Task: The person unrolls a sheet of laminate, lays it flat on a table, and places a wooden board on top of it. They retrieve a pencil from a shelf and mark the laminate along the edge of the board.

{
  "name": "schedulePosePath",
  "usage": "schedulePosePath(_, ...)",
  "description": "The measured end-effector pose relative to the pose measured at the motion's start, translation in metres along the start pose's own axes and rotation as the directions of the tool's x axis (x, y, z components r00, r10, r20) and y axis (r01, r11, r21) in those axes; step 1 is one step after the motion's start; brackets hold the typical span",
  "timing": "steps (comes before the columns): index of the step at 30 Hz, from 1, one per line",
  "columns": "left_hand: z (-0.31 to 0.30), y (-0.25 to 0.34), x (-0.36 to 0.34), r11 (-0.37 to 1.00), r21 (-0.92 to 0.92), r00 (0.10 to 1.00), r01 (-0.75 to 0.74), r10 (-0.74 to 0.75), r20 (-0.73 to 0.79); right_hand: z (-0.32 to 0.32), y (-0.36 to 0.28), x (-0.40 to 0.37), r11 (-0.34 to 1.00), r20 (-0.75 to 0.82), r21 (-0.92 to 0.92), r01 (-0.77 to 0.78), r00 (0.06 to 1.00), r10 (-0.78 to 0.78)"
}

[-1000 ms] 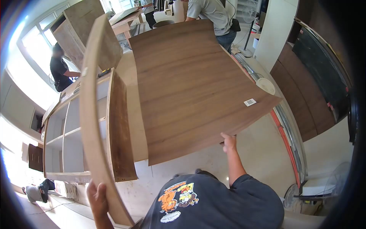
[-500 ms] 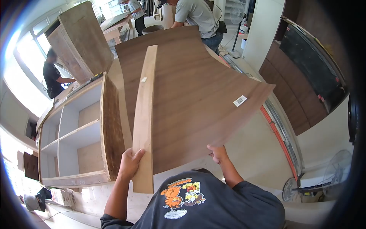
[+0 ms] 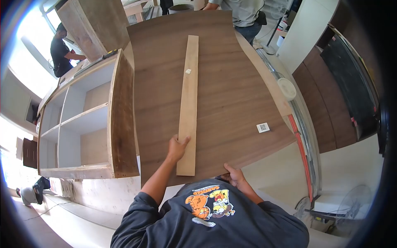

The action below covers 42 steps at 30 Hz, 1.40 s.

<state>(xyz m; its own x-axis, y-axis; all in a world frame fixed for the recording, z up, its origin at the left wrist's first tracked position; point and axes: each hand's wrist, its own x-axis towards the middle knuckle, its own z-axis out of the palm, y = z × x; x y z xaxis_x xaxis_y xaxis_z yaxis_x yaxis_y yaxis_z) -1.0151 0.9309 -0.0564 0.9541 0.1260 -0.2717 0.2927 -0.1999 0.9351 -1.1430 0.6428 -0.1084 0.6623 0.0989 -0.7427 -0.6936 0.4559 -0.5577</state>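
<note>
A large brown wood-grain sheet (image 3: pixel 231 87) spreads out in front of me, with a white coded label (image 3: pixel 262 127) near its right side. Lengthwise on it lies a narrow pale wooden board (image 3: pixel 190 103), bearing a small white sticker (image 3: pixel 188 71). My left hand (image 3: pixel 177 149) grips the board's left edge close to its near end, thumb over the top. At the sheet's near edge is my right hand (image 3: pixel 235 175), its thumb above and its fingers curled underneath, partly hidden.
An open-fronted wooden cabinet (image 3: pixel 124 120) stands close on the left. One person (image 3: pixel 62 53) is beyond it; another in grey (image 3: pixel 245 16) stands at the sheet's far edge. Red and metal strips (image 3: pixel 301 153) run along the right, near a floor fan (image 3: pixel 351 211).
The pale board has shifted right over the sheet, along with my left hand. The sheet appears flatter and nearer, and the view has tilted downward. My right hand stays at the sheet's near edge.
</note>
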Motion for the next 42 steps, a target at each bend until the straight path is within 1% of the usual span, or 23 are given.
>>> schedulePosePath(2,0.019,-0.014,0.002,0.999,0.033,1.000,0.008,-0.007,-0.030,0.002,-0.012,-0.012,0.971,-0.071,-0.192,-0.145,0.988,0.134)
schedulePosePath(5,0.036,-0.024,0.001,0.998,0.066,0.998,0.018,-0.014,-0.067,-0.013,-0.020,-0.008,0.918,-0.134,-0.322,-0.233,0.971,0.199)
schedulePosePath(8,0.049,-0.026,0.004,0.991,0.127,0.993,0.029,-0.013,-0.120,-0.018,-0.037,-0.018,0.905,-0.170,-0.390,-0.171,0.979,0.112)
schedulePosePath(11,0.059,-0.029,0.001,0.976,0.217,0.978,0.029,0.017,-0.208,-0.050,-0.053,-0.013,0.815,-0.103,-0.513,-0.269,0.962,0.252)
schedulePosePath(12,0.062,-0.030,0.000,0.968,0.249,0.971,0.026,0.035,-0.238,-0.059,-0.064,-0.014,0.673,-0.068,-0.707,-0.215,0.969,0.238)
schedulePosePath(13,0.065,-0.027,-0.003,0.961,0.276,0.966,0.028,0.045,-0.255,-0.064,-0.081,-0.020,0.493,-0.029,-0.858,-0.142,0.973,0.230)
schedulePosePath(14,0.068,-0.025,-0.005,0.953,0.302,0.961,0.033,0.053,-0.271,-0.064,-0.097,-0.027,0.283,0.011,-0.957,-0.057,0.973,0.232)
schedulePosePath(17,0.072,-0.021,-0.011,0.927,0.375,0.956,0.021,0.091,-0.278,-0.024,-0.172,-0.078,0.141,0.105,-0.989,0.050,0.903,0.416)
schedulePosePath(18,0.072,-0.021,-0.012,0.917,0.398,0.956,0.013,0.105,-0.275,-0.017,-0.187,-0.083,0.228,0.248,-0.957,0.178,0.912,0.326)
schedulePosePath(19,0.072,-0.022,-0.013,0.896,0.443,0.953,0.029,0.109,-0.284,-0.012,-0.199,-0.086,0.302,0.381,-0.902,0.308,0.897,0.224)
schedulePosePath(20,0.071,-0.023,-0.014,0.872,0.487,0.950,0.043,0.115,-0.290,-0.006,-0.213,-0.086,0.362,0.501,-0.824,0.435,0.858,0.109)
schedulePosePath(21,0.071,-0.023,-0.014,0.846,0.530,0.947,0.054,0.124,-0.295,0.011,-0.231,-0.083,0.328,0.516,-0.818,0.473,0.855,0.053)
schedulePosePath(22,0.069,-0.022,-0.015,0.843,0.535,0.952,0.045,0.127,-0.279,0.033,-0.249,-0.074,0.293,0.529,-0.811,0.506,0.849,-0.003)
schedulePosePath(24,0.066,-0.020,-0.020,0.838,0.545,0.963,0.021,0.131,-0.237,0.081,-0.274,-0.044,0.132,0.584,-0.790,0.599,0.800,-0.141)
schedulePosePath(26,0.065,-0.032,-0.024,0.855,0.519,0.956,-0.008,0.159,-0.246,0.119,-0.283,0.017,0.185,0.542,-0.812,0.554,0.832,-0.114)
schedulePosePath(28,0.062,-0.042,-0.030,0.857,0.515,0.954,-0.033,0.181,-0.239,0.142,-0.274,0.108,0.116,0.563,-0.787,0.606,0.782,-0.266)
schedulePosePath(30,0.060,-0.043,-0.039,0.848,0.527,0.959,-0.046,0.186,-0.215,0.166,-0.269,0.192,-0.017,0.600,-0.755,0.656,0.679,-0.423)
schedulePosePath(32,0.057,-0.043,-0.049,0.848,0.529,0.969,-0.041,0.162,-0.185,0.191,-0.271,0.262,-0.070,0.535,-0.806,0.588,0.671,-0.514)
schedulePosePath(33,0.055,-0.042,-0.053,0.847,0.531,0.974,-0.035,0.149,-0.174,0.206,-0.275,0.284,-0.100,0.495,-0.833,0.544,0.653,-0.573)
schedulePosePath(35,0.055,-0.037,-0.068,0.862,0.506,0.979,-0.006,0.109,-0.174,0.227,-0.276,0.319,-0.135,0.410,-0.885,0.446,0.606,-0.682)
schedulePosePath(38,0.047,-0.044,-0.089,0.890,0.455,0.987,0.020,0.056,-0.152,0.248,-0.281,0.341,-0.325,0.524,-0.828,0.456,0.425,-0.738)
schedulePosePath(41,0.041,-0.040,-0.091,0.913,0.408,0.989,0.015,0.047,-0.141,0.258,-0.280,0.345,-0.372,0.546,-0.827,0.421,0.443,-0.711)
schedulePosePath(42,0.039,-0.040,-0.092,0.916,0.400,0.989,0.010,0.050,-0.139,0.262,-0.280,0.343,-0.345,0.519,-0.846,0.407,0.478,-0.709)
